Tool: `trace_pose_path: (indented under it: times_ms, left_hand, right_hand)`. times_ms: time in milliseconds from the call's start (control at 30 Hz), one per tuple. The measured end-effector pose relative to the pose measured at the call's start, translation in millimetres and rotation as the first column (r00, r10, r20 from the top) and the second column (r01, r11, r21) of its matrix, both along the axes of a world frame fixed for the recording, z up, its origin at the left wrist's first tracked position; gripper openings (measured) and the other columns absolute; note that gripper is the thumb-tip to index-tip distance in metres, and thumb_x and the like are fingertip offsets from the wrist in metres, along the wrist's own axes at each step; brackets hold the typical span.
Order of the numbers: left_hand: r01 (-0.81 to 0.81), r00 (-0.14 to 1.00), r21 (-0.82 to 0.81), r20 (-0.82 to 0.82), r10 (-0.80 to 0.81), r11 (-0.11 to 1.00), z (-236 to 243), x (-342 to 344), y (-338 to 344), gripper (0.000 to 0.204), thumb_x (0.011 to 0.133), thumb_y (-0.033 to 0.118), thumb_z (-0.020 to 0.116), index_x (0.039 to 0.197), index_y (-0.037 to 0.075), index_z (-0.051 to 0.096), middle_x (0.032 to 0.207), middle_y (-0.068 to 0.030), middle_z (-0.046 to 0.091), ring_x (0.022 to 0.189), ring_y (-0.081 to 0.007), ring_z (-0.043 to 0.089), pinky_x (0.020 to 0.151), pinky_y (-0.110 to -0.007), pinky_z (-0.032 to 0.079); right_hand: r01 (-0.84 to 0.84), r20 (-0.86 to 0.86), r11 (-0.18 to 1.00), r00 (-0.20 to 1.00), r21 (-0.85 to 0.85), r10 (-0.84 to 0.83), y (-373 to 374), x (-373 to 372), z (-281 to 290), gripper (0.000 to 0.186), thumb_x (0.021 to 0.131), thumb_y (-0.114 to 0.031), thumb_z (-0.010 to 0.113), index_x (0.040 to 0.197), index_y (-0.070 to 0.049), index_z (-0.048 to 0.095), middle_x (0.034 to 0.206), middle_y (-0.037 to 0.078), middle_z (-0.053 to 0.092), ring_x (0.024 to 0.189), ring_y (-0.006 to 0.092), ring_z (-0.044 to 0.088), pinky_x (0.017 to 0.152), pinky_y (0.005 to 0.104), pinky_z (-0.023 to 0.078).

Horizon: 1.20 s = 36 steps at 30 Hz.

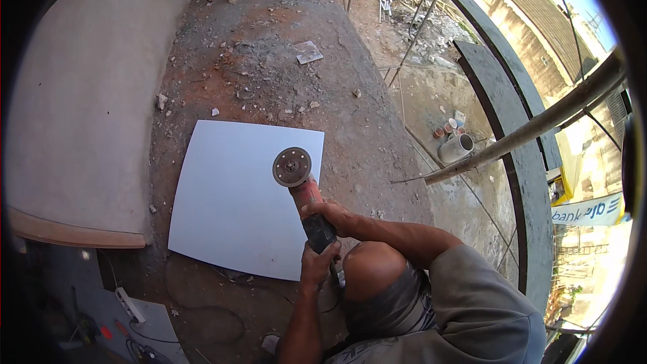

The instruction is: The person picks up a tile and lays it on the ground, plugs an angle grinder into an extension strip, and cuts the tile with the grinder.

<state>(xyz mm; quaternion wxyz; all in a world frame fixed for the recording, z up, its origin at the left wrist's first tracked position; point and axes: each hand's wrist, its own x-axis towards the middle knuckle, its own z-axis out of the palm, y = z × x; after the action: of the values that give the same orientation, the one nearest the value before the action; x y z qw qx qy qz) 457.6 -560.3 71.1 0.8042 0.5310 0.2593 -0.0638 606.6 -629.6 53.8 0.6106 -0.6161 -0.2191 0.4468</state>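
Observation:
An orange and dark angle grinder (309, 195) with a round cutting disc (292, 166) is held up above a large white square panel (239, 195) lying on the dusty ground. My right hand (325, 214) is closed round the grinder's body behind the head. My left hand (317, 263) grips the dark rear part, nearer to me. A cord runs from the tool's end, partly hidden by my arms and knee. The disc is over the panel's right part; I cannot tell whether it is spinning.
A pale wall (94, 81) stands at left, with a power strip (130, 305) and cables below. A small tile (309, 52) and rubble lie ahead. Scaffold poles (505, 141), dark planks (485, 94) and several buckets (455, 148) are at right, beyond the floor's edge.

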Motion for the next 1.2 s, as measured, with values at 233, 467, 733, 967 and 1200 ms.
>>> trace_pose_path:
  times_ms: [233,467,733,967,1200]
  left_hand:
    - [0.326,0.906,0.66,-0.423,-0.023,0.676,13,7,-5,0.082,0.069,0.058,0.074,0.112,-0.003,0.04,0.097,-0.0286,0.063,0.093,-0.0453,0.063,0.081,-0.05,0.048]
    - [0.303,0.943,0.645,-0.309,-0.123,0.701,1,0,-5,0.081,0.078,0.063,0.063,0.126,0.0,0.044,0.102,-0.0231,0.065,0.095,-0.0382,0.065,0.082,-0.046,0.05]
    - [-0.036,0.972,0.632,-0.158,0.174,0.774,-47,-35,45,0.043,0.085,0.035,0.068,0.112,0.002,0.061,0.081,-0.012,0.069,0.075,-0.0238,0.067,0.069,-0.036,0.052]
    - [-0.205,0.929,0.465,-0.184,0.321,0.861,-57,-58,100,0.037,0.089,0.025,0.064,0.112,-0.004,0.057,0.084,-0.0088,0.066,0.07,-0.0155,0.063,0.065,-0.028,0.049]
    - [-0.127,0.917,0.418,-0.297,0.267,0.9,-40,-43,102,0.036,0.091,0.025,0.063,0.113,-0.002,0.055,0.086,-0.0063,0.064,0.069,-0.0121,0.061,0.059,-0.024,0.045]
  right_hand:
    - [0.198,-0.132,0.938,0.961,-0.285,-0.243,2,0,17,0.039,0.076,-0.035,0.075,0.094,-0.003,0.06,0.076,0.006,0.059,0.069,0.0156,0.059,0.062,0.033,0.048]
    - [0.349,-0.237,0.783,0.82,-0.515,-0.521,-14,15,-5,0.032,0.07,-0.023,0.074,0.091,-0.001,0.065,0.073,0.009,0.062,0.061,0.02,0.061,0.057,0.0347,0.049]
    - [0.579,0.454,0.578,0.814,-0.575,-0.363,-55,30,-12,0.034,0.062,-0.027,0.074,0.078,0.001,0.065,0.071,0.014,0.064,0.067,0.0288,0.066,0.063,0.0394,0.051]
    - [0.627,0.48,0.397,0.774,-0.67,-0.413,-81,59,-45,0.066,0.059,-0.038,0.077,0.106,0.003,0.055,0.099,0.025,0.065,0.092,0.0382,0.064,0.081,0.0423,0.049]
    - [0.684,0.516,0.436,0.728,-0.584,-0.451,-107,71,-72,0.069,0.058,-0.04,0.077,0.108,0.003,0.055,0.109,0.025,0.058,0.106,0.0391,0.056,0.091,0.0433,0.045]
